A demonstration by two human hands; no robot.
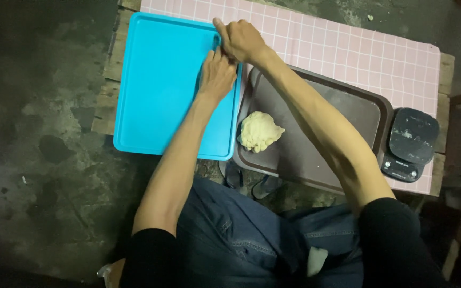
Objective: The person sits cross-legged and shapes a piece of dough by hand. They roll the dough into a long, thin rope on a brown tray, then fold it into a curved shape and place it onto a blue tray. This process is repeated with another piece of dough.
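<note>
Both hands meet at the blue tray's [156, 90] right rim: left hand [217, 74] gripping it, right hand [241, 40] pinching its corner; dough lump [260, 132] on adjacent brown tray [348, 114]

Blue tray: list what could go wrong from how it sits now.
1. The blue tray juts past the table's left edge; both hands, left hand and right hand, press at its right rim, so it may tip.
2. The dough lump lies beside that rim on the brown tray; a sliding tray could knock it.
</note>
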